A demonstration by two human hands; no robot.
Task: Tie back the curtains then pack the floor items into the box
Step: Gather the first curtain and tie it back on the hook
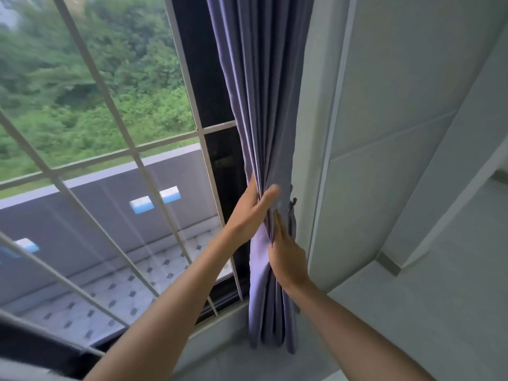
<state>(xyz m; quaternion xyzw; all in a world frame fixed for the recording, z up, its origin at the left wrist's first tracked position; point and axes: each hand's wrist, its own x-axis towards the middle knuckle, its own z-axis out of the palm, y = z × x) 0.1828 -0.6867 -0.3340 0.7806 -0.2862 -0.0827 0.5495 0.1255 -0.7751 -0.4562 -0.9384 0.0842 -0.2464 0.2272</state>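
Note:
A purple curtain (264,105) hangs bunched into narrow folds at the right side of the window, against the white wall. My left hand (251,209) grips the gathered folds from the left, thumb across the front. Just below it, my right hand (287,253) lies against the bunch from the right, its fingers reaching behind the cloth and partly hidden. A thin tieback cord (292,213) of the same colour hangs knotted at the curtain's right edge, beside my hands. No box or floor items are in view.
A white window grille (115,114) and dark frame (211,149) fill the left. A white sill (220,323) runs below the curtain's hem. White wall panels (384,133) stand to the right, with pale floor (439,312) beyond.

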